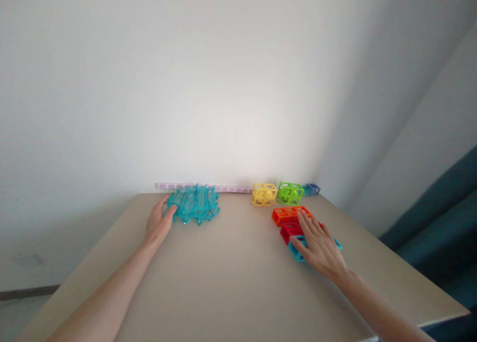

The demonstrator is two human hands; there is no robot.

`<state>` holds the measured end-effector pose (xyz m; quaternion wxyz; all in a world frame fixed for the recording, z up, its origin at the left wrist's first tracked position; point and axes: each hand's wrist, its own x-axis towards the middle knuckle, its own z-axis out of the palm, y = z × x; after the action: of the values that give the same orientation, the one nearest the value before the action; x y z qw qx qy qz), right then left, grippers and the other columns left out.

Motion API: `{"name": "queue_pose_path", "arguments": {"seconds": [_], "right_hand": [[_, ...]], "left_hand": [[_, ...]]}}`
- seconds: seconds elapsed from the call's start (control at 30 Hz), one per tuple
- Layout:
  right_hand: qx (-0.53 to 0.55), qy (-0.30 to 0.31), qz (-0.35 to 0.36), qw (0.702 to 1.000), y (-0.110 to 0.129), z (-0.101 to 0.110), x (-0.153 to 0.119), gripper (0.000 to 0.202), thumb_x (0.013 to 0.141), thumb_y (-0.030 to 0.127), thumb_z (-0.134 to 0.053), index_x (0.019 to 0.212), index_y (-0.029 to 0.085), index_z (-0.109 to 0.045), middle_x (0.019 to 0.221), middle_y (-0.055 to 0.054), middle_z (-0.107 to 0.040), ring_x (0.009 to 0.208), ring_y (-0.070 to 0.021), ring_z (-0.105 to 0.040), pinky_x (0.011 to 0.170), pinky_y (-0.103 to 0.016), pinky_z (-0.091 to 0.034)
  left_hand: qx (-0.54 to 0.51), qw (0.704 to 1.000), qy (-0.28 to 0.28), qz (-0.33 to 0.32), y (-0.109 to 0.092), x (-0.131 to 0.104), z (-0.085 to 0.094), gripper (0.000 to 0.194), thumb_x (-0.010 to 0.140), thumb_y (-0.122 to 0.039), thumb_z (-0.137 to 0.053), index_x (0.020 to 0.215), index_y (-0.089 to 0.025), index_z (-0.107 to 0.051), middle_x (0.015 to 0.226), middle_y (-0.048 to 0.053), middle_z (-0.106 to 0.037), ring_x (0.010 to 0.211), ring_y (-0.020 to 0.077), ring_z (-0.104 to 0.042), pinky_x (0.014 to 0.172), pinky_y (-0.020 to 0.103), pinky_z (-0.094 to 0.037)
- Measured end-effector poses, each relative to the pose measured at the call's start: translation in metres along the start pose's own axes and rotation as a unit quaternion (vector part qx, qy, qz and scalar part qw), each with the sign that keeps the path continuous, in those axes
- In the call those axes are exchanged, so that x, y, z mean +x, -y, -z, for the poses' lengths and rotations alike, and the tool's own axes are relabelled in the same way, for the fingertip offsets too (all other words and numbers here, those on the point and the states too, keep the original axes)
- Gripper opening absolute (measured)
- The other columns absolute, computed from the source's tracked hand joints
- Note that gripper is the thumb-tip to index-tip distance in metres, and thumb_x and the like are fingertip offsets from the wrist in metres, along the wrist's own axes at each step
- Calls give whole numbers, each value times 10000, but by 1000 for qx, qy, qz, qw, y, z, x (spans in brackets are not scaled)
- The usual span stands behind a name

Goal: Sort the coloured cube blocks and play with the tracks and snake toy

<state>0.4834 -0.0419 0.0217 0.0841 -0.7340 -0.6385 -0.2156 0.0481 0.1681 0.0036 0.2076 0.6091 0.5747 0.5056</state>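
Note:
On the left of the table, my left hand point(159, 223) closes its thumb and fingers on the near left end of a cluster of translucent teal plastic pieces point(197, 205). These pieces have spiky edges and lie side by side. To the right, my right hand point(318, 247) rests palm down with its fingers spread over several openwork plastic blocks. An orange block point(285, 216) is at its fingertips, a red block point(286, 233) lies under the fingers, and a light blue block point(295, 250) is partly hidden beneath the palm.
At the back stand a yellow openwork block point(264, 195), a green one point(290, 193) and a small dark blue one point(314, 188). A purple-and-white strip point(234, 189) runs along the wall point(238, 84). A dark teal curtain point(439, 233) hangs beyond the right edge of the table point(223, 282).

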Motion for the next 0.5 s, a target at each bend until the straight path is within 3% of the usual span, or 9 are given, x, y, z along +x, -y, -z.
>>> {"name": "queue_pose_path", "arguments": {"seconds": [0.23, 0.4, 0.5], "right_hand": [[-7, -1, -16, 1000, 10, -5, 20, 740, 906, 581, -311, 1437, 69, -365, 1484, -168, -360, 1401, -339, -248, 1102, -519, -252], [7, 32, -19, 999, 11, -3, 28, 656, 910, 554, -327, 1407, 142, -441, 1459, -125, -417, 1363, -333, -337, 1096, -536, -263], [26, 53, -9, 998, 15, 3, 28, 641, 915, 553, -324, 1405, 159, -447, 1463, -110, -415, 1355, -318, -356, 1099, -534, -266]], "left_hand": [[-2, 1000, 0, 0, 4, 2, -1, 480, 825, -414, -532, 1264, -220, -540, 1282, 93, -587, 1236, 276, -499, 1067, 434, -355], [13, 1000, -1, -3, -1, 1, 0, 449, 817, -392, -529, 1231, -220, -554, 1249, 93, -598, 1206, 281, -516, 1055, 442, -367], [53, 993, -92, -54, -13, -3, 7, 449, 808, -350, -530, 1219, -170, -554, 1259, 134, -573, 1238, 298, -474, 1085, 461, -323]]}}
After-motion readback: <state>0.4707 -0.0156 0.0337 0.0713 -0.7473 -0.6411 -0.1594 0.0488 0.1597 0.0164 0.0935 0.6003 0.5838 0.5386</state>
